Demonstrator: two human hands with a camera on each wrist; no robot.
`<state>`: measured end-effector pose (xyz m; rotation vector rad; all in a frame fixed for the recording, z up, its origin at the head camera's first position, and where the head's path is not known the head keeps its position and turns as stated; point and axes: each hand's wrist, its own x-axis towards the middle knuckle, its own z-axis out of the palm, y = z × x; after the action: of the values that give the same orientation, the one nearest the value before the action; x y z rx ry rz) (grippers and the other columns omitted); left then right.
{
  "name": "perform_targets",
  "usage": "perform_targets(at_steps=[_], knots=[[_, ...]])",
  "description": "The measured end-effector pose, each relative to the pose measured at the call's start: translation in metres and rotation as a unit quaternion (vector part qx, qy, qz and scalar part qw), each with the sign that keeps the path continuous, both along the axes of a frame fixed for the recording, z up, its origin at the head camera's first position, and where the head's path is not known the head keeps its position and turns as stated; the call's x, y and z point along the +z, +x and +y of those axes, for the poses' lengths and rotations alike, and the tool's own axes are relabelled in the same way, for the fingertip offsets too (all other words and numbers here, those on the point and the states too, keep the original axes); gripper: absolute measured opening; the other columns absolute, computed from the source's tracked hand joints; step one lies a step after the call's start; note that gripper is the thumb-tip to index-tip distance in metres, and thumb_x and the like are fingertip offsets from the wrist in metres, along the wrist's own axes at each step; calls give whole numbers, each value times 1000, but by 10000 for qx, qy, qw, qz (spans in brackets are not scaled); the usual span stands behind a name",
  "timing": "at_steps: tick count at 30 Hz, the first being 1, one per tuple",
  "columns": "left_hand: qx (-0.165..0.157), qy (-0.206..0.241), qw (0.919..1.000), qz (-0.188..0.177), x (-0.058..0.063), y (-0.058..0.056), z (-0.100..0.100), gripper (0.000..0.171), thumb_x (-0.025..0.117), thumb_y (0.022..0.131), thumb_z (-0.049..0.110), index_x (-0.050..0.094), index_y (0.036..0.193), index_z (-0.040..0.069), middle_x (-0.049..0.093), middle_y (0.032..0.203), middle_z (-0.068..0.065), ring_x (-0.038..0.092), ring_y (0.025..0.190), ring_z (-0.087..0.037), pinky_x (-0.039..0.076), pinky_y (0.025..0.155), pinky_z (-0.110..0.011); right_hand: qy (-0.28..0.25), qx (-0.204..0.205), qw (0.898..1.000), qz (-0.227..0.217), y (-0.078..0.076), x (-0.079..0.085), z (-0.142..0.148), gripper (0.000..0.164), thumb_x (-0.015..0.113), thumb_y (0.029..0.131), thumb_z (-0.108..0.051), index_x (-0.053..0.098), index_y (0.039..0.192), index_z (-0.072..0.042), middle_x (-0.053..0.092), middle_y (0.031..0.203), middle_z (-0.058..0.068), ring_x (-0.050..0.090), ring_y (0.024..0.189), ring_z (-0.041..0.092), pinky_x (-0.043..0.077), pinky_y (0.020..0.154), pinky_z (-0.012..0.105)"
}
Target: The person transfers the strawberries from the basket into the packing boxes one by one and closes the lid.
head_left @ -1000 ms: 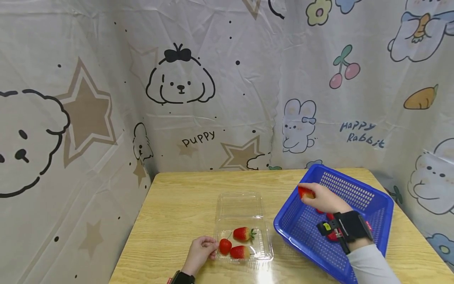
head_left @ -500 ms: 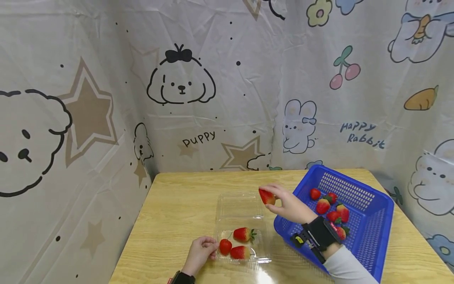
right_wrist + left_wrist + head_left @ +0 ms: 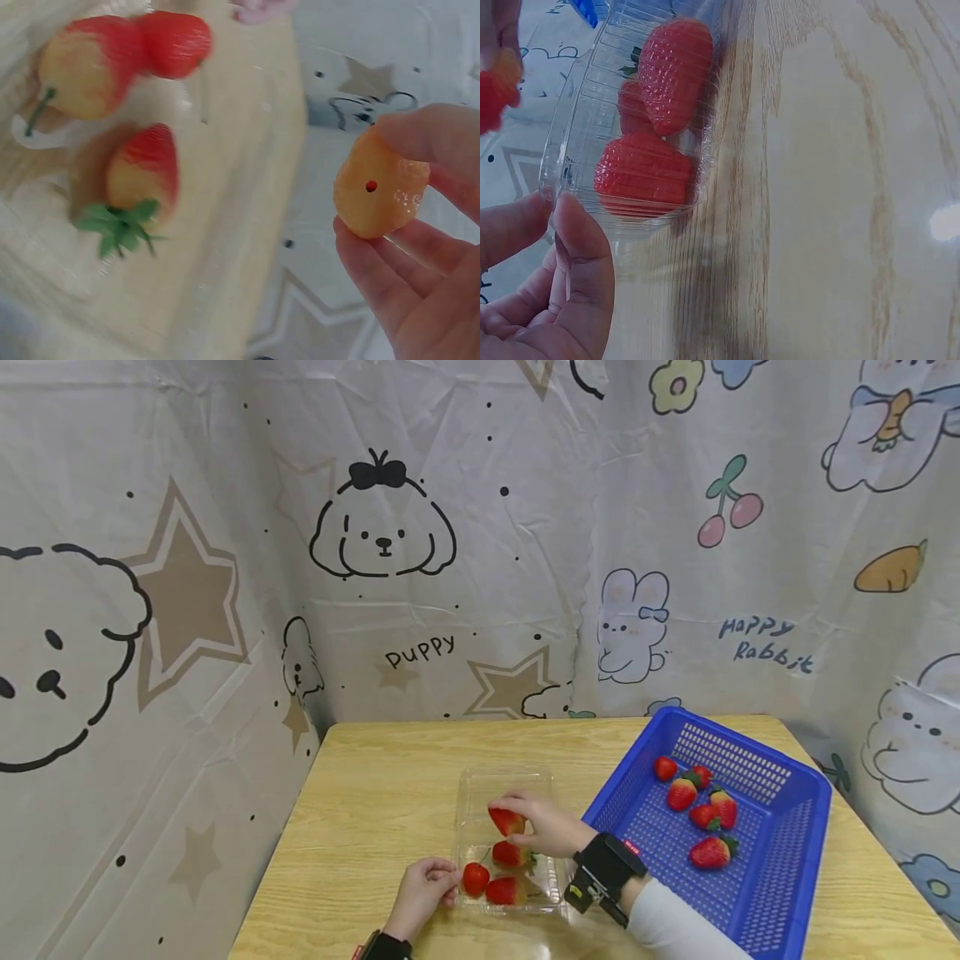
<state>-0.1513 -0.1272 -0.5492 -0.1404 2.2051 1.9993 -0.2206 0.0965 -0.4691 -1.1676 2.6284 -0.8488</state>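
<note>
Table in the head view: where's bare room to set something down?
Bare: the table left of the clear container, beyond the left hand; the far strip between container and blue basket. Crowded: the container, with three red fruits inside and the right hand above.

Thumb and finger of the left hand (image 3: 559,289) pinch the edge of a clear, ribbed plastic box (image 3: 571,124)! Three red, dimpled strawberries (image 3: 676,75) cluster inside, one half hidden. Far left, a blurred red-and-yellow strawberry (image 3: 496,94) meets the right hand (image 3: 506,28). Pale wood-grain tabletop (image 3: 817,187) fills the right, glare blazing.
</note>
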Motion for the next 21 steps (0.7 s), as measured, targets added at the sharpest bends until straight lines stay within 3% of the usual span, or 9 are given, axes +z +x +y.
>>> perform_targets(at_steps=[9, 17, 21], knots=[[-53, 109, 9999, -7, -2, -2, -1, 20, 60, 84, 0, 54, 94, -17, 55, 63, 0, 53, 53, -9, 50, 50, -23, 770, 355, 9963, 119, -11, -42, -18, 45, 68, 79, -9, 56, 123, -8, 56, 112, 8, 54, 99, 17, 47, 84, 27], [27, 50, 10000, 2, 2, -1, -1, 21, 62, 84, 2, 55, 94, -15, 55, 63, 1, 54, 53, -8, 50, 50, -22, 1189, 505, 9908, 404, -13, -50, -23, 40, 71, 75, -12, 62, 114, -10, 61, 100, 3, 55, 91, 11, 47, 78, 21], [13, 57, 10000, -3, 1, -1, -1, 20, 62, 83, 1, 55, 93, -15, 55, 63, 1, 54, 53, -9, 50, 50, -23, 1332, 617, 9884, 394, -16, -61, -26, 39, 70, 74, -13, 63, 113, -11, 62, 99, 0, 55, 90, 8, 46, 78, 20]])
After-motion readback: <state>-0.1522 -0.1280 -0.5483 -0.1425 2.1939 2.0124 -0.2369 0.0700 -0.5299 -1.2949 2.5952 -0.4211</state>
